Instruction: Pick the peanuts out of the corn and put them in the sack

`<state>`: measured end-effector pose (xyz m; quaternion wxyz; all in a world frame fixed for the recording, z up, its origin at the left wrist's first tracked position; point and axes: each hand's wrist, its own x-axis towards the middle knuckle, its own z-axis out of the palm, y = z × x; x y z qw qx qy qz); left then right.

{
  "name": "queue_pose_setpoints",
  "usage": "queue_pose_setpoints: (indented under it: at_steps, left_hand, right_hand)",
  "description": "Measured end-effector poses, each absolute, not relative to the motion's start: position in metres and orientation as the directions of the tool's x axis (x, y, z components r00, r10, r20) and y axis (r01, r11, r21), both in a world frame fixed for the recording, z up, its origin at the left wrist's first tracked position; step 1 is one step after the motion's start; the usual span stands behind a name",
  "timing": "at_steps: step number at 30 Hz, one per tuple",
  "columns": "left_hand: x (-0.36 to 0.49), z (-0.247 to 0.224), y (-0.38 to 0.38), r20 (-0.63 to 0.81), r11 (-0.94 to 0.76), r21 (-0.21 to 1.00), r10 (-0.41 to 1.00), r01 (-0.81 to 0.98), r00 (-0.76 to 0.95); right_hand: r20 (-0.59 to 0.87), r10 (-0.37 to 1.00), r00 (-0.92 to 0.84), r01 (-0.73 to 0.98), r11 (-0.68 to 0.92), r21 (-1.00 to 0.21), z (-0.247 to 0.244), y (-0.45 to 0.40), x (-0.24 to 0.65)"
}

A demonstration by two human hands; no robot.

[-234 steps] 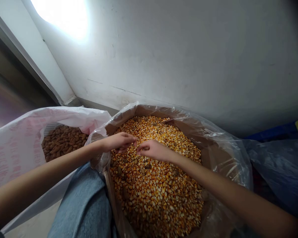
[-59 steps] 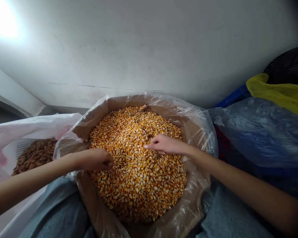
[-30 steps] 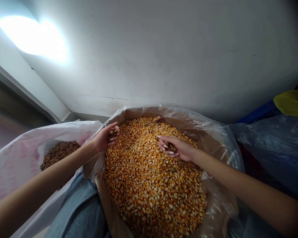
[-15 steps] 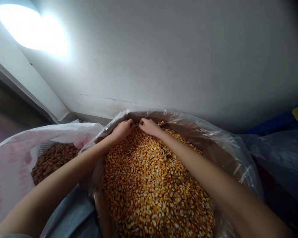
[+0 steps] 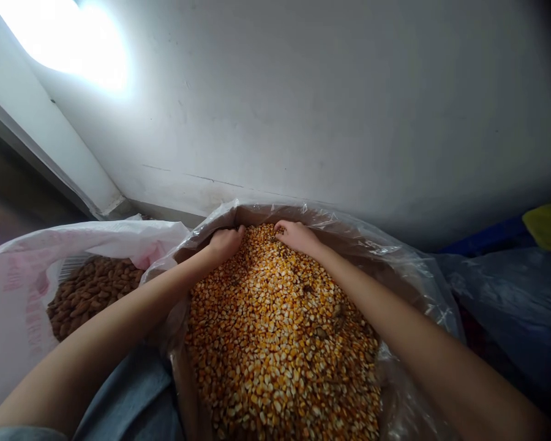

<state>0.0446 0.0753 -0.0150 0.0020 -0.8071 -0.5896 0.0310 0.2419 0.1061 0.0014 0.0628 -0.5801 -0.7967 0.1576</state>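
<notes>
Dry corn kernels [image 5: 275, 331] fill a clear plastic bag [image 5: 413, 275] lined with brown. At the far left of the heap, my left hand [image 5: 227, 242] is closed and rests on the kernels beside the bag's wall. My right hand [image 5: 297, 236] lies on the far right part of the heap, its fingers curled in and the thumb near the fingertips. What either hand holds, if anything, is hidden. A few dark lumps [image 5: 321, 332] sit among the kernels.
To the left stands a white and pink sack [image 5: 13, 306] holding brown almond-like nuts [image 5: 94, 294]. A pale wall [image 5: 303, 110] rises just behind the bags. On the right are dark plastic sheeting [image 5: 500, 288], a blue edge [image 5: 487, 237] and a yellow-green item [image 5: 548, 226].
My hands have moved apart: the right one to the right, the left one slightly left. Kernels now show heaped between them at the far side. The view has shifted a little.
</notes>
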Motion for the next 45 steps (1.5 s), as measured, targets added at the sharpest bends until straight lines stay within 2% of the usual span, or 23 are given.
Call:
queue_pose_setpoints:
  at_steps: [3, 6, 8, 10, 12, 14, 17, 19, 20, 23, 26, 29, 31, 32, 34, 36, 38, 41, 45]
  left_hand:
    - [0.047, -0.015, 0.078, -0.074, -0.310, -0.042, 0.949, 0.950, 0.307]
    - [0.045, -0.013, 0.080, -0.079, -0.280, -0.016, 0.957, 0.960, 0.278]
    - [0.042, -0.010, 0.080, -0.071, -0.227, 0.081, 0.970, 0.970, 0.233]
    - [0.038, -0.008, 0.080, -0.050, -0.174, 0.248, 0.980, 0.953, 0.192]
    - [0.034, -0.005, 0.078, -0.029, -0.157, 0.416, 0.982, 0.896, 0.186]
    - [0.031, -0.003, 0.076, -0.019, -0.138, 0.564, 0.983, 0.814, 0.181]
    - [0.028, 0.001, 0.071, -0.127, 0.003, 0.820, 0.976, 0.573, 0.176]
    - [0.027, 0.006, 0.068, -0.246, 0.174, 0.943, 0.939, 0.284, 0.242]
    - [0.027, 0.008, 0.067, -0.284, 0.258, 0.958, 0.911, 0.126, 0.299]
    - [0.024, 0.014, 0.065, -0.293, 0.420, 0.881, 0.845, -0.216, 0.448]
    - [0.021, 0.014, 0.065, -0.309, 0.471, 0.848, 0.812, -0.242, 0.496]
    - [0.021, 0.008, 0.065, -0.342, 0.360, 0.933, 0.859, 0.024, 0.380]
    - [0.023, 0.001, 0.064, -0.236, 0.134, 0.914, 0.943, 0.382, 0.234]
    - [0.024, -0.002, 0.063, -0.146, 0.007, 0.817, 0.970, 0.577, 0.195]
    - [0.026, -0.010, 0.060, -0.029, -0.178, 0.493, 0.975, 0.851, 0.221]
    - [0.029, -0.017, 0.056, -0.059, -0.266, 0.211, 0.957, 0.941, 0.284]
    - [0.030, -0.023, 0.052, -0.125, -0.302, 0.059, 0.943, 0.951, 0.307]
    - [0.032, -0.028, 0.050, -0.139, -0.312, -0.013, 0.942, 0.950, 0.307]
    - [0.035, -0.023, 0.051, -0.117, -0.302, 0.013, 0.946, 0.953, 0.301]
  right_hand:
    - [-0.185, 0.914, -0.361, 0.929, 0.336, -0.153, -0.007, 0.105, 0.238]
    - [-0.188, 0.919, -0.346, 0.936, 0.326, -0.131, -0.014, 0.107, 0.232]
    - [-0.145, 0.936, -0.320, 0.930, 0.280, -0.238, -0.014, 0.110, 0.232]
    - [-0.117, 0.954, -0.277, 0.860, 0.193, -0.472, -0.010, 0.111, 0.235]
    - [-0.161, 0.955, -0.248, 0.653, 0.042, -0.756, -0.003, 0.110, 0.240]
    - [-0.244, 0.922, -0.300, 0.354, -0.130, -0.926, 0.005, 0.106, 0.247]
    - [-0.286, 0.849, -0.445, 0.032, -0.304, -0.952, 0.014, 0.097, 0.258]
    - [-0.279, 0.835, -0.474, -0.069, -0.351, -0.934, 0.017, 0.092, 0.265]
    - [-0.273, 0.846, -0.459, -0.098, -0.353, -0.930, 0.017, 0.089, 0.268]
    - [-0.258, 0.892, -0.372, -0.101, -0.315, -0.944, 0.016, 0.086, 0.274]
    - [-0.253, 0.913, -0.319, -0.007, -0.270, -0.963, 0.010, 0.087, 0.273]
    - [-0.260, 0.936, -0.236, 0.286, -0.189, -0.940, -0.001, 0.090, 0.269]
    - [-0.199, 0.963, -0.181, 0.572, -0.061, -0.818, -0.007, 0.093, 0.266]
    - [-0.158, 0.972, -0.177, 0.689, 0.008, -0.724, -0.010, 0.094, 0.265]
    - [-0.116, 0.973, -0.200, 0.828, 0.104, -0.551, -0.013, 0.095, 0.261]
    - [-0.145, 0.964, -0.221, 0.877, 0.132, -0.461, -0.015, 0.096, 0.258]
    - [-0.192, 0.948, -0.254, 0.886, 0.149, -0.439, -0.016, 0.097, 0.253]
    - [-0.212, 0.933, -0.292, 0.883, 0.177, -0.434, -0.017, 0.098, 0.247]
    - [-0.188, 0.947, -0.259, 0.883, 0.153, -0.444, -0.015, 0.099, 0.243]
